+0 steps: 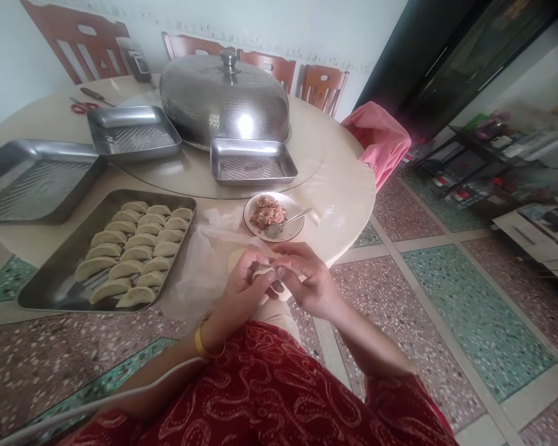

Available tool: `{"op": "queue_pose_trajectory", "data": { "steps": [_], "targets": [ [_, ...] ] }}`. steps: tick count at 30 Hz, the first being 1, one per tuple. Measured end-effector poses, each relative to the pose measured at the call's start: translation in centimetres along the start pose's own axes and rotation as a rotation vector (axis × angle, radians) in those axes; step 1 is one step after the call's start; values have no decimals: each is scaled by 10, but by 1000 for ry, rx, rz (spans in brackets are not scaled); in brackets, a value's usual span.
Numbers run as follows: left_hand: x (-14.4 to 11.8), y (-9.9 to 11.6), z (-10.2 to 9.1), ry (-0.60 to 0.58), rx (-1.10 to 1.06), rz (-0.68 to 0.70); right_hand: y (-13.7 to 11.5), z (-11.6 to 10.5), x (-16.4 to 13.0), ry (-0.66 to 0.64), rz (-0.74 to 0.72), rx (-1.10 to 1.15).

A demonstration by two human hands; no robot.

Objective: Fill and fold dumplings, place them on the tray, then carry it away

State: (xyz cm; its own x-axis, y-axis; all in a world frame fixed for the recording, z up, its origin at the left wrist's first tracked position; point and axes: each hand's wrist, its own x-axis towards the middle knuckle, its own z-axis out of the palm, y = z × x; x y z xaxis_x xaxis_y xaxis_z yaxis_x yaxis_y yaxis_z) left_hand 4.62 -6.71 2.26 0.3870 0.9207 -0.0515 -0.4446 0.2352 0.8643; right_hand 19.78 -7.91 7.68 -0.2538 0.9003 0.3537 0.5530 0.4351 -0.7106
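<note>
My left hand (244, 291) and my right hand (307, 282) meet at the near edge of a round table (344, 179), both pinching one pale dumpling (263, 272) between the fingers. A gold bangle sits on my left wrist. Just beyond the hands stands a small white plate of minced filling (272, 217) with a metal spoon (291, 220) resting in it. To the left lies a steel tray (46, 288) holding several folded dumplings (134, 251) in rows. Round dough wrappers (236, 257) lie on a clear plastic sheet (204, 266) by my left hand.
Three more steel trays (253, 161) (132, 130) (32, 179) sit further back. A perforated steel dome cover (223, 99) stands at the table's centre. Red scissors (84, 107) lie at the far left. Wooden chairs line the wall; a pink cloth (381, 139) hangs at right.
</note>
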Motion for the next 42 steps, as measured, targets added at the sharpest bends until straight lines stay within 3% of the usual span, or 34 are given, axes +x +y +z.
{"op": "queue_pose_trajectory", "data": {
  "steps": [5,9,19,23,32,37,42],
  "targets": [
    [0,1,-2,26,27,-3,6,-2,-3,59,-134,-61],
    [0,0,-6,14,59,-25,7,-12,-7,152,-106,-145],
    [4,-5,-6,-7,146,9,8,-14,-14,32,-85,-323],
    [6,-3,-2,-7,220,33,9,-13,-14,53,-59,-387],
    [10,0,1,-67,297,8,9,-11,-6,80,176,-167],
    [12,0,2,-44,294,-9,7,-10,-8,48,148,-130],
    [12,-4,3,-23,250,-27,3,-10,-14,52,32,-236]
  ]
}}
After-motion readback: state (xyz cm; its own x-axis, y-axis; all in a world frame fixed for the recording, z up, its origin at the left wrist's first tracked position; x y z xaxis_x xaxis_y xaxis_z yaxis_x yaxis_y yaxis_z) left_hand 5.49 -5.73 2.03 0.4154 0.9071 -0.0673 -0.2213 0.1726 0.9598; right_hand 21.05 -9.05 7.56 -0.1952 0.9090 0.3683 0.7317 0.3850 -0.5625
